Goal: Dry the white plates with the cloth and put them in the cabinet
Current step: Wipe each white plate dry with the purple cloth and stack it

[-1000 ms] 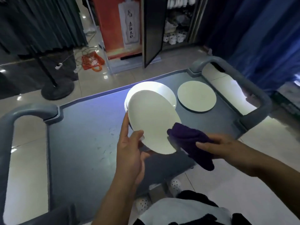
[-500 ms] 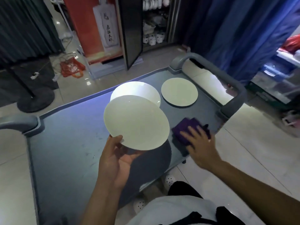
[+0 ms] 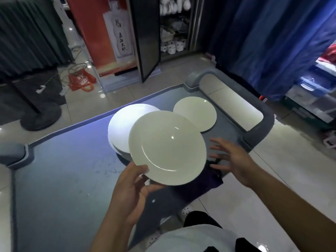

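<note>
My left hand grips the near rim of a white plate, thumb on top, holding it tilted above the grey cart top. My right hand hovers just right of the plate with fingers spread, holding nothing. The purple cloth lies on the cart's near right edge, partly hidden under the plate and my right hand. Behind the held plate sits a stack of white plates. A single white plate lies flat at the cart's far right. The cabinet stands open beyond the cart.
The cart has thick grey handles, one at the right and one at the left. The cabinet door swings out toward the cart; white cups fill its shelves. A blue curtain hangs right; an orange bag and cables lie on the floor.
My right hand wiped with the cloth, set it on the cart's right edge and lifted off it with fingers spread. The left hand turned the plate flatter and raised it.
</note>
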Demonstrator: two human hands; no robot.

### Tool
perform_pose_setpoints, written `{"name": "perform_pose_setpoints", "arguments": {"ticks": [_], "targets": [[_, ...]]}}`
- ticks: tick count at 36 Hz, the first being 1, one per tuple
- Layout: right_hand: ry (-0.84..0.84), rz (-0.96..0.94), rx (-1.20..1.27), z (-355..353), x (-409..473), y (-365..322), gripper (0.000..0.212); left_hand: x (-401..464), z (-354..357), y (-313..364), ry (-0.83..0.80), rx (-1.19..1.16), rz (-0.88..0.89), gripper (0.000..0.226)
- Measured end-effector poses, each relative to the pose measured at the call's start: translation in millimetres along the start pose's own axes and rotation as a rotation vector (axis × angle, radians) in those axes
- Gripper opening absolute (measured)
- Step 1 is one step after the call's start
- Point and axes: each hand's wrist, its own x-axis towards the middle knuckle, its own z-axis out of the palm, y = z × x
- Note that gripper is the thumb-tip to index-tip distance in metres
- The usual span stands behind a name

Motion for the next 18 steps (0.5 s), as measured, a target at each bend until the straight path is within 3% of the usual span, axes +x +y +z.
{"name": "perform_pose_setpoints", "arguments": {"ticks": [4, 12, 18], "targets": [[-0.089, 0.027, 0.056, -38, 16, -33, 0.039, 21, 31, -9, -0.037, 0.087, -0.032, 0.046], [-0.027, 0.216, 0.103, -84, 69, -33, 0.035, 81, 81, -34, -0.011, 0.232, -0.196, 0.048], [0.025, 0.292, 0.124, -94, 114, -37, 0.022, 128, 116, -53, 0.122, 0.413, -0.207, 0.04]]}}
